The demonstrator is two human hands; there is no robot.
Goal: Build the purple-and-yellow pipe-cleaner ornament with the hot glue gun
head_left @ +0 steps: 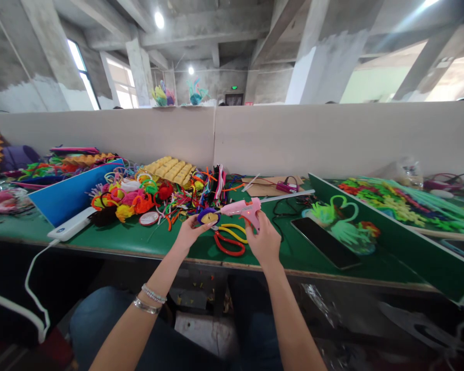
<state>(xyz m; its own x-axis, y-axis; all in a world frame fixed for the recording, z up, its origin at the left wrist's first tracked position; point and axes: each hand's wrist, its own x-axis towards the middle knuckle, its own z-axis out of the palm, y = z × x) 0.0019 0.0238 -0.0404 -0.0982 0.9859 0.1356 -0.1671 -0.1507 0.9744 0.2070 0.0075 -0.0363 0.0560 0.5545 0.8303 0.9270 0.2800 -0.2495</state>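
My left hand (189,233) pinches a small round piece (209,217) with a purple fuzzy rim and a yellowish middle. In my right hand (263,241) is a pink hot glue gun (239,207), held by its handle, with a long whitish glue stick (288,195) poking out of its back. The gun's nozzle points left and reaches the purple rim; whether it touches cannot be made out. Just below, scissors (230,241) with one red and one yellow handle loop lie on the green table (193,252).
Colourful pipe-cleaner pieces (139,198) are heaped at the left, by a blue divider (77,190) and a white power strip (71,225). A black phone (325,242) and green pipe-cleaner swans (346,229) lie right, before a green divider (394,242). A white partition (332,136) stands behind.
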